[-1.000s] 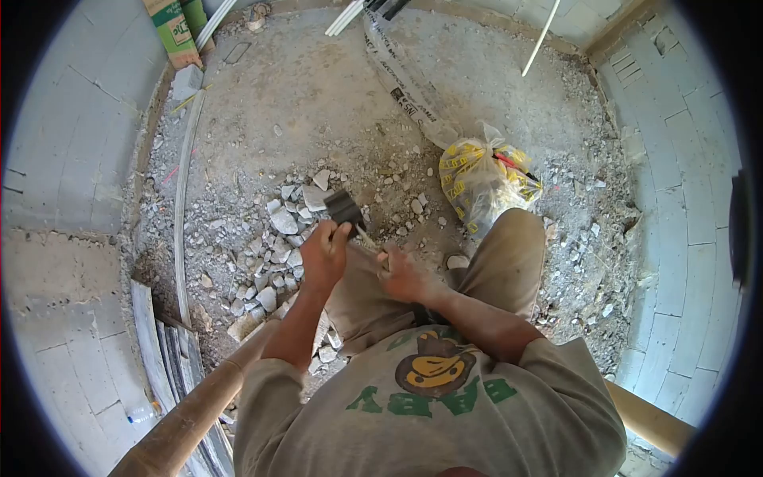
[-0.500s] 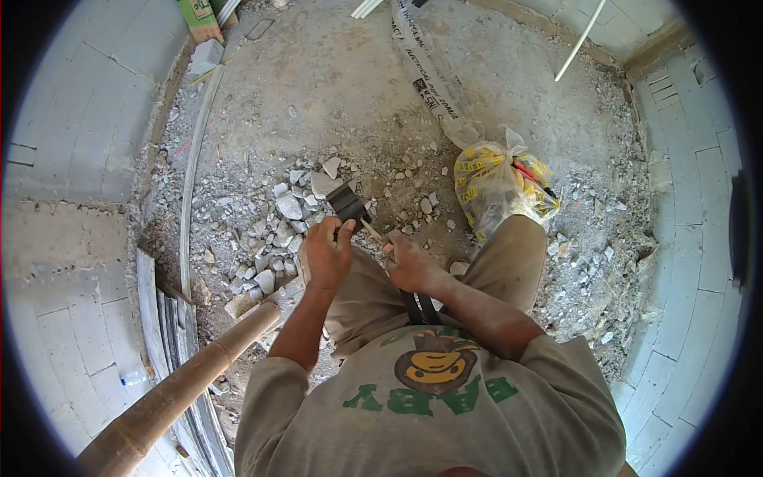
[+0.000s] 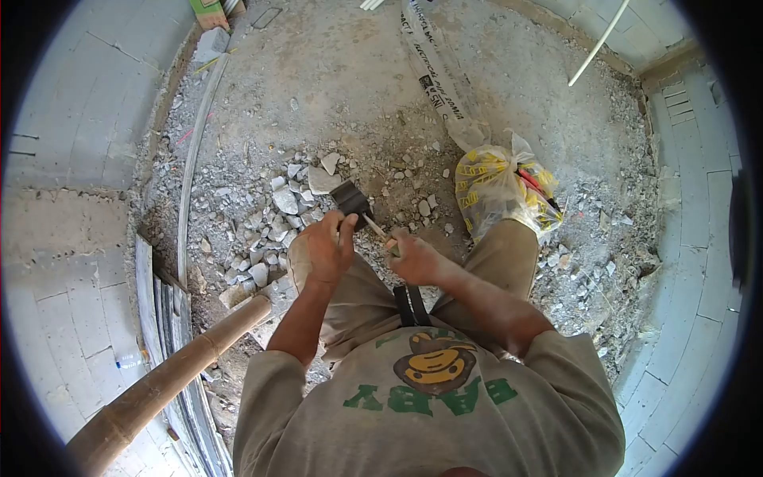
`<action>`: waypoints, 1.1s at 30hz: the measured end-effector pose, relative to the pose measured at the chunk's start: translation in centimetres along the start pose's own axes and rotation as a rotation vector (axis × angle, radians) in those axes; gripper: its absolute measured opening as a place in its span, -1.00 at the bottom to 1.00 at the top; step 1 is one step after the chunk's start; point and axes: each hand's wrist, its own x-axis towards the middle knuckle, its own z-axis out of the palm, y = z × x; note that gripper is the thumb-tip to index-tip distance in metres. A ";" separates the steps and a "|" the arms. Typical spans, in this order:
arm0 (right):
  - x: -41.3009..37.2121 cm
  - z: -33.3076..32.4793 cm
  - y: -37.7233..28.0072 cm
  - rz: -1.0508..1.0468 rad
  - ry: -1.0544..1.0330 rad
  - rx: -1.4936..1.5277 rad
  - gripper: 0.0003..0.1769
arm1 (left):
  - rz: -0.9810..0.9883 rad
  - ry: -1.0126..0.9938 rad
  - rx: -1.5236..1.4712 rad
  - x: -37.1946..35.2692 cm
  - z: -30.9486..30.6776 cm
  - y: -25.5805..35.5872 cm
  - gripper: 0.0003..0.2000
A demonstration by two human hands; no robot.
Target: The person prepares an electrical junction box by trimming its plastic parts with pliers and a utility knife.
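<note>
A small dark box-like piece (image 3: 348, 198) is held in front of my knees, above the rubble. My left hand (image 3: 327, 246) grips its near edge between thumb and fingers. In my right hand (image 3: 415, 258) is a thin tool (image 3: 377, 229) with a light shaft, its handle wrapped by my fingers. The tool's tip meets the near right side of the dark piece; exactly what it touches there is too small to tell.
Broken stones (image 3: 278, 230) lie left of my hands. A knotted plastic bag (image 3: 497, 187) with yellow print stands by my right knee. A bamboo pole (image 3: 175, 381) slants in at lower left, beside metal strips (image 3: 171, 318). A long printed wrapper (image 3: 437, 79) stretches ahead.
The view has shifted slightly. Both hands keep their grips, and the dark piece and the tool stay together with only a small change in angle.
</note>
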 end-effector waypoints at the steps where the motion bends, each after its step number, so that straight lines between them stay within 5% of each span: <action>1: -0.1 0.4 -0.4 0.001 0.001 0.003 -0.53 | -0.446 -0.047 -0.104 0.1 0.4 0.7 -0.89; 4: 0.1 -1.2 -1.9 0.000 0.165 -0.085 -0.53 | -0.523 0.052 -0.412 0.8 0.7 3.3 -0.88; 5: 0.7 -3.5 -2.4 0.240 -0.211 0.362 -0.55 | -0.532 0.055 -0.410 0.6 0.9 2.8 -0.88; 6: 1.2 -5.7 -2.9 0.478 -0.584 0.808 -0.58 | -0.172 0.130 -0.145 0.6 1.1 1.7 -0.89; 7: 1.4 -7.1 -3.1 0.476 -0.577 0.810 -0.58 | 0.195 0.202 0.118 0.9 1.0 1.3 -0.89; 10: 1.8 -9.2 -3.2 0.455 -0.712 0.929 -0.53 | 0.398 0.207 0.227 0.9 0.2 1.0 -0.90; 13: 2.4 -8.2 -3.7 0.435 -0.815 0.676 -0.56 | 0.461 0.225 0.273 0.6 -0.4 1.1 -0.91; 14: 1.9 -7.1 -3.9 0.318 -0.587 0.468 -0.59 | 0.458 0.228 0.278 0.5 -0.6 1.2 -0.91; 15: 1.2 -5.8 -4.1 0.200 -0.362 0.263 -0.60 | 0.122 0.178 0.161 0.3 -0.6 1.5 -0.91; 16: 0.6 -3.9 -3.9 0.194 -0.370 0.262 -0.60 | -0.213 0.130 0.040 0.0 -0.5 1.8 -0.90; 18: 0.3 -1.3 -4.0 0.133 0.086 0.108 -0.62 | -0.249 0.198 -0.079 0.5 0.1 2.0 -0.90; 19: 0.6 -1.4 -3.9 0.128 0.082 0.106 -0.62 | -0.287 0.255 -0.203 0.5 0.4 1.9 -0.89; 21: 1.3 -2.6 -3.5 0.307 -0.346 0.497 -0.64 | -0.122 0.292 -0.132 0.1 0.5 1.1 -0.89; 22: 1.7 -4.0 -3.8 0.313 -0.343 0.499 -0.64 | 0.058 0.321 -0.063 0.0 0.5 0.9 -0.89; 24: 2.5 -6.6 -4.2 0.419 -0.753 0.620 -0.67 | 0.201 0.284 0.029 -0.2 -0.2 0.9 -0.90; 28: 2.6 -6.5 -4.2 0.397 -0.846 0.705 -0.65 | 0.463 0.204 0.122 -0.7 -1.4 -0.2 -0.90; 29: 2.3 -5.4 -4.1 0.354 -0.712 0.609 -0.68 | 0.461 0.205 0.123 -0.9 -1.3 -0.3 -0.90; 31: 0.8 -2.0 -3.6 0.314 -0.587 0.511 -0.71 | -0.240 0.104 -0.169 -1.6 -1.0 -0.1 -0.88; 33: -0.1 1.9 -2.6 -0.137 0.298 0.026 -0.69 | -0.284 0.172 -0.206 -1.1 -0.3 0.8 -0.87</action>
